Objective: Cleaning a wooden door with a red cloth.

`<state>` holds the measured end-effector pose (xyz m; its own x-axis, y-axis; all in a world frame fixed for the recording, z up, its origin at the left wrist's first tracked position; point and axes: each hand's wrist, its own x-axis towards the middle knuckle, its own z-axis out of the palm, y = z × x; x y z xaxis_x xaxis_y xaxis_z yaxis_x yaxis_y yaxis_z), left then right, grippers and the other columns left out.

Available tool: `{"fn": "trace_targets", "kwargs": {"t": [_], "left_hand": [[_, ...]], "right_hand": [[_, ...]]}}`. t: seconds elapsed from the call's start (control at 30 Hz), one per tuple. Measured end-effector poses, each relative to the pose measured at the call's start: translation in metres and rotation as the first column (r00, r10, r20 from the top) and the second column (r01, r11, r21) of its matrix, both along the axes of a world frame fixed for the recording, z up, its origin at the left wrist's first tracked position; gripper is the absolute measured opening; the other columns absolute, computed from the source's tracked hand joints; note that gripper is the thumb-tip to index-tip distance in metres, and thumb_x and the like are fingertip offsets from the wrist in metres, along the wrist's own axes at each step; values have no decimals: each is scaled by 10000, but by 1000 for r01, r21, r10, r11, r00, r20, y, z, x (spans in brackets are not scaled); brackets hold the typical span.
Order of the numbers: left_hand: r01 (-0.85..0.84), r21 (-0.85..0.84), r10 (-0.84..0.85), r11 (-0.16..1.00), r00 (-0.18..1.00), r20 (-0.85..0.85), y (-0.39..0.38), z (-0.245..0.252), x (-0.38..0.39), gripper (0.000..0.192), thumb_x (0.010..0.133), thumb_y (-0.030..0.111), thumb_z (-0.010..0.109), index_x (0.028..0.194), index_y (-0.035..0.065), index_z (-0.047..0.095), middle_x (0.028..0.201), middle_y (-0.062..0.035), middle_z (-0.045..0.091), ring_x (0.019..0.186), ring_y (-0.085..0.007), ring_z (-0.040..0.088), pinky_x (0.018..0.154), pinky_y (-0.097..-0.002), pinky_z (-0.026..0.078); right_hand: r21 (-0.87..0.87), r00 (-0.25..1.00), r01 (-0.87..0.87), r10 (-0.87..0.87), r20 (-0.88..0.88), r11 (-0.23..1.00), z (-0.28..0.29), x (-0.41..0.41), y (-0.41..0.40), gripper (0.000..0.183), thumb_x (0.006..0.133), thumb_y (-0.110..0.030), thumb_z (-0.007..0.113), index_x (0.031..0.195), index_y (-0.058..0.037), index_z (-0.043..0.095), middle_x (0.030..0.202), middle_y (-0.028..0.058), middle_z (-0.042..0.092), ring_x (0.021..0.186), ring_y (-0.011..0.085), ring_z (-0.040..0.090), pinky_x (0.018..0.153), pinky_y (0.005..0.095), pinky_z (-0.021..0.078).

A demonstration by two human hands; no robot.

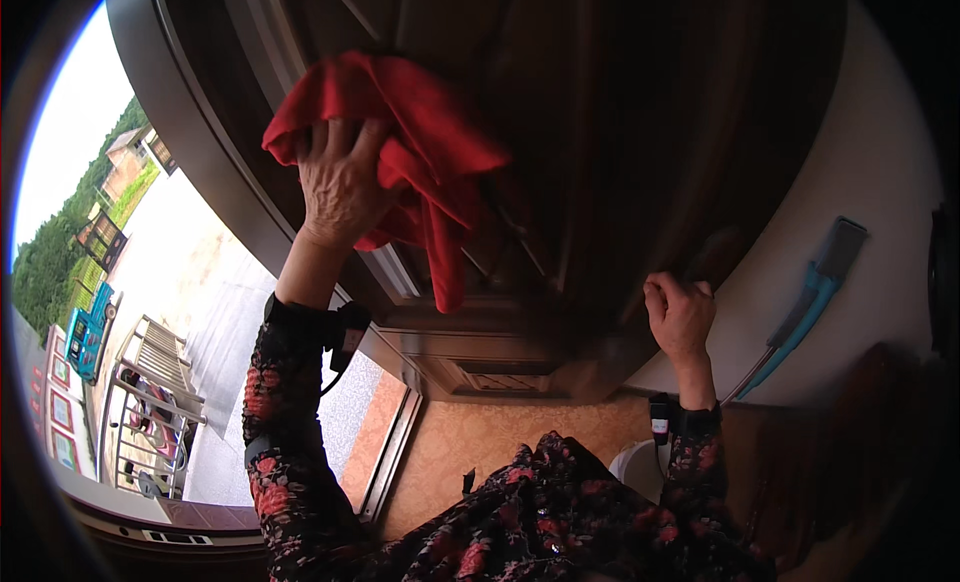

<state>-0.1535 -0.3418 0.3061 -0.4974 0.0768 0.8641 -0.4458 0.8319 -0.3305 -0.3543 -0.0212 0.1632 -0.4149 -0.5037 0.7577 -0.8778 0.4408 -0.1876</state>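
My left hand (pixel 345 188) is up against a dark brown panelled door (pixel 637 131), with a bunched red cloth (pixel 442 139) in its grip. Folds of the cloth cover the fingertips, and one end hangs down over the door's lower moulding. Lower and to the right, my right hand (pixel 681 315) is at the door's edge with its fingers curled. Whether those fingers grip the edge or just rest by it is hard to make out in the dark.
A blue and grey flat mop (pixel 806 304) leans on the white wall (pixel 862 169) at right. Near my right forearm stands a white bucket (pixel 637 462) on orange tiles (pixel 450 447). The doorway's metal threshold (pixel 390 454) is at left; outside are a metal rack (pixel 150 409) and a blue vehicle (pixel 90 330).
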Motion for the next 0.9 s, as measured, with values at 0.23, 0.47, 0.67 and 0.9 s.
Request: {"fn": "trace_targets", "kwargs": {"t": [0.23,0.47,0.67,0.9], "left_hand": [[295,109,-222,949,874,-433,-55,-20,-20,552,797,377,547,1230,42,476,1336,-159,408,1292,-385,289,1012,-494,230],[390,446,-443,805,897,15,-32,-221,12,645,714,372,632,1270,78,490,1330,-159,422,1287,-368,315,1051,-509,241],[64,213,-155,975,885,440,-62,-243,66,763,709,381,637,1350,57,380,1387,-170,355,1306,-368,287,1078,-479,202],[443,294,-388,847,893,-227,-31,-39,21,737,734,332,662,1339,40,358,1316,-196,393,1212,-384,382,987,-495,303]], "right_hand": [[155,962,-47,2,274,987,13,1,3,74,782,-223,656,794,-156,626,557,3,591,527,183,583,662,330,414],[170,922,236,-276,271,957,14,2,-5,111,794,-282,630,787,-179,668,559,27,600,569,242,581,722,326,440],[147,908,258,-292,302,955,2,-4,-4,119,788,-283,628,807,-180,683,567,48,603,588,270,579,731,349,456],[73,927,246,-256,274,967,5,-5,-3,106,770,-264,641,777,-169,688,544,59,589,558,257,598,669,346,477]]}}
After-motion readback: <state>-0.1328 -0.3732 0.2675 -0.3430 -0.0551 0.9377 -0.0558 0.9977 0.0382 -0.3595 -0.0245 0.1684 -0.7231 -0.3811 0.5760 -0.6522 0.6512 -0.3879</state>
